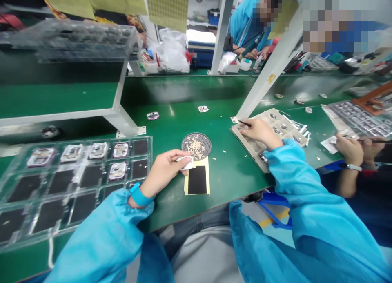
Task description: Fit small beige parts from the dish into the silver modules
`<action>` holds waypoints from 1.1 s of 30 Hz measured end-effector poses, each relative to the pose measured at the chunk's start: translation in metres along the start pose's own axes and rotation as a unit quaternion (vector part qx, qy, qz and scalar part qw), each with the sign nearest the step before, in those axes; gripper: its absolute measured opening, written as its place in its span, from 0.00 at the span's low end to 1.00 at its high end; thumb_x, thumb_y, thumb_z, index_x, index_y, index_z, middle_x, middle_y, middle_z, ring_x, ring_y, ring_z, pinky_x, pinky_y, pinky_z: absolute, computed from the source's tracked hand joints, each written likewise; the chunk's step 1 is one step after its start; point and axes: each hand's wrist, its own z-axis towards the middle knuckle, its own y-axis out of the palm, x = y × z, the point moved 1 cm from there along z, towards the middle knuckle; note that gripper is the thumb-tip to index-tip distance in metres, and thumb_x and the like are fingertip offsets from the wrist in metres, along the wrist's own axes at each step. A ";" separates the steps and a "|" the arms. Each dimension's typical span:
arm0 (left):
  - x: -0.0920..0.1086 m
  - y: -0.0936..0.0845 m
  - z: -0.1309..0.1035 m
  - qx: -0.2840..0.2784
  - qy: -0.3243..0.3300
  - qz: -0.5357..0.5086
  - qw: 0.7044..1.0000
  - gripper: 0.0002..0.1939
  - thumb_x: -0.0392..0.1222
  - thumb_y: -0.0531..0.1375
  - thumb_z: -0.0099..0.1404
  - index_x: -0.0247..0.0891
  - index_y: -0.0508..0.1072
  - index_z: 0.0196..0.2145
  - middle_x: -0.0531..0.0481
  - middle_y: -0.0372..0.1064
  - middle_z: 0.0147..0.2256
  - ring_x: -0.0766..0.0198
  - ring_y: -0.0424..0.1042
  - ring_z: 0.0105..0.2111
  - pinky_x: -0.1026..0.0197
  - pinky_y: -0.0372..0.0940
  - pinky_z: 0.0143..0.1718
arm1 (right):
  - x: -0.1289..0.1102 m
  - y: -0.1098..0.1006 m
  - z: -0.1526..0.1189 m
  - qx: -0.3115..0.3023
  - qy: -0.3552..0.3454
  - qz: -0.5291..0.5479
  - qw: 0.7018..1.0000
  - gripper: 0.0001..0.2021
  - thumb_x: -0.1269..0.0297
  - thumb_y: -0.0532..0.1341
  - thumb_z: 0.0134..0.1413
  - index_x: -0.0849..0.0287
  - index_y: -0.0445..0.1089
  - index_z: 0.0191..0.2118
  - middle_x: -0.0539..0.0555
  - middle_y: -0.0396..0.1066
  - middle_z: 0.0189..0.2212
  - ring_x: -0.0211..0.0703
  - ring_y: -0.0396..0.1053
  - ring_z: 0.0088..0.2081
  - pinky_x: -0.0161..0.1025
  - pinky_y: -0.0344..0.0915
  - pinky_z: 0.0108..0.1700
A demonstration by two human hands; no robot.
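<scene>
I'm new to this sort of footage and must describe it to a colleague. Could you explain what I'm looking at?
There is no machine here: one person works bare-handed, and the single picture comes from a camera on their head, looking forward and down.

The left hand holds a small white part. The right hand, over a compartment box, holds a thin dark tool.

On the green bench, a round dish of pale bits sits between the hands, with a black pad on yellow paper nearer the wearer. At left, a clear tray carries several white-framed pieces. The hands at far right belong to someone else.
</scene>
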 end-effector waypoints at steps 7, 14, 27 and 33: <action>0.005 0.002 0.000 0.042 -0.003 -0.031 0.999 0.17 0.52 0.71 0.60 0.34 0.79 0.38 0.48 0.78 0.28 0.67 0.73 0.21 0.68 0.63 0.18 | -0.011 -0.010 0.009 -0.082 0.004 -0.025 0.996 0.04 0.64 0.66 0.48 0.57 0.74 0.31 0.54 0.76 0.27 0.45 0.70 0.29 0.39 0.58 0.32; 0.004 0.004 0.000 0.059 0.002 -0.076 0.995 0.17 0.52 0.73 0.56 0.33 0.79 0.32 0.49 0.76 0.25 0.68 0.71 0.20 0.67 0.65 0.20 | -0.073 -0.013 -0.035 0.033 -0.106 0.179 0.978 0.08 0.57 0.68 0.52 0.56 0.73 0.33 0.54 0.78 0.30 0.47 0.74 0.32 0.41 0.66 0.34; -0.003 -0.003 0.001 0.102 0.071 -0.054 0.991 0.19 0.53 0.60 0.70 0.35 0.81 0.47 0.48 0.76 0.31 0.68 0.67 0.24 0.65 0.58 0.23 | -0.162 0.048 -0.066 -0.173 -0.206 0.462 0.845 0.15 0.51 0.69 0.56 0.60 0.78 0.28 0.51 0.78 0.26 0.41 0.73 0.29 0.37 0.68 0.33; -0.002 -0.002 -0.002 0.079 0.127 -0.045 0.988 0.18 0.40 0.61 0.66 0.39 0.80 0.52 0.48 0.79 0.40 0.65 0.70 0.31 0.63 0.64 0.33 | -0.163 0.060 -0.072 -0.163 -0.179 0.478 0.844 0.21 0.48 0.65 0.60 0.59 0.74 0.24 0.51 0.74 0.24 0.39 0.69 0.29 0.37 0.64 0.35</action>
